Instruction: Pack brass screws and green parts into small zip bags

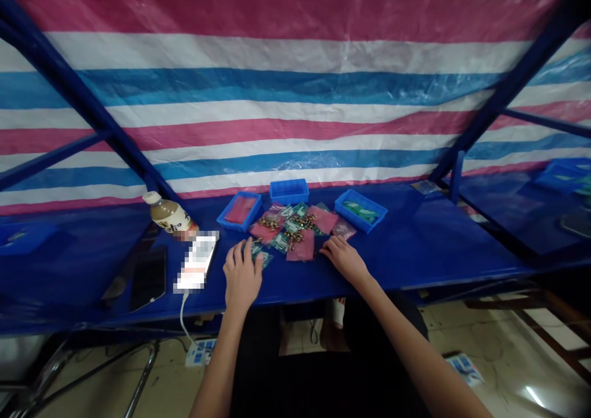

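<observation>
On the blue table lies a pile of small packets: pink bags (301, 246), green-and-white packets (280, 242) and brass-coloured metal pieces (295, 236) whose kind I cannot make out. My left hand (242, 274) rests palm down at the pile's left front edge, fingers spread, beside a green packet (265, 258). At the right edge my right hand (345, 259) lies low over the table, its fingers slightly bent and nothing visible in them. A pinkish clear bag (344, 228) is just beyond its fingers.
Behind the pile stand a blue bin (223, 217) with pink bags, another blue bin (289, 192), and one with green packets (362, 210). To the left are a drink bottle (170, 216), a dark phone (148, 277) and a lit phone (197, 261) on a white cable (181, 317).
</observation>
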Action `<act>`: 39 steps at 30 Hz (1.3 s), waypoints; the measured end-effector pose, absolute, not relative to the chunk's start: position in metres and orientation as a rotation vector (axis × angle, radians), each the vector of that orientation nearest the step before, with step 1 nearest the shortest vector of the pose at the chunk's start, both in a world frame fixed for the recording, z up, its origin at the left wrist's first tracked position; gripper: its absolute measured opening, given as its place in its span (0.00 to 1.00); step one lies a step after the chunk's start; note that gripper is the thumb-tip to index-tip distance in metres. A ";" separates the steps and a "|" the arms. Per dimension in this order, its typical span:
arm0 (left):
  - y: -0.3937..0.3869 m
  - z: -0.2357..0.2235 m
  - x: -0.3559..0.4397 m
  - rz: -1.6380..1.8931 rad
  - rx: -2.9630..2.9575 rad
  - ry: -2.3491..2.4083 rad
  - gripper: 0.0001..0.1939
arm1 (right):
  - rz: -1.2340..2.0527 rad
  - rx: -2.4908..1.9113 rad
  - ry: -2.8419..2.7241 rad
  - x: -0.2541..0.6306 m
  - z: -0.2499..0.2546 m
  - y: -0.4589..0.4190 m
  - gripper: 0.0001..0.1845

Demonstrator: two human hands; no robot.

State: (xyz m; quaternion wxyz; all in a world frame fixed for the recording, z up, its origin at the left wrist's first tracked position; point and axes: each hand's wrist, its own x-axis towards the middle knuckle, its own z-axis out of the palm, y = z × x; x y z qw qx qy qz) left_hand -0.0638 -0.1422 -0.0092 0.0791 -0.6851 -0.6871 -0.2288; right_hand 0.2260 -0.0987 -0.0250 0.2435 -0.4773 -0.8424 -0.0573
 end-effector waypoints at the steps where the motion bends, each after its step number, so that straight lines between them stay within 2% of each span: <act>1: -0.142 -0.010 -0.064 -0.696 -2.050 -2.058 0.26 | -0.139 -1.307 -2.286 0.226 -0.026 -0.099 0.06; 7: -0.142 -0.013 -0.067 -0.767 -2.026 -2.026 0.24 | -0.064 -1.251 -2.208 0.228 -0.030 -0.100 0.05; 14: -0.146 -0.013 -0.067 -0.798 -1.985 -2.036 0.22 | 0.075 -0.940 -2.211 0.215 -0.022 -0.083 0.08; 18: -0.147 -0.012 -0.067 -0.803 -1.970 -2.082 0.22 | 0.127 -0.660 -2.277 0.175 0.009 -0.047 0.13; 21: -0.148 -0.013 -0.067 -0.808 -1.978 -2.116 0.22 | 0.131 -0.548 -2.232 0.140 0.047 -0.011 0.14; 27: -0.148 -0.014 -0.070 -0.841 -1.987 -2.150 0.22 | 0.191 -0.708 -1.962 0.122 0.105 0.061 0.11; 33: -0.148 -0.019 -0.071 -0.774 -1.942 -2.142 0.23 | 0.464 -0.876 -1.929 0.153 0.111 0.103 0.08; 39: -0.138 -0.052 -0.081 -0.750 -1.789 -1.886 0.23 | 0.415 -0.908 -2.128 0.178 0.114 0.112 0.04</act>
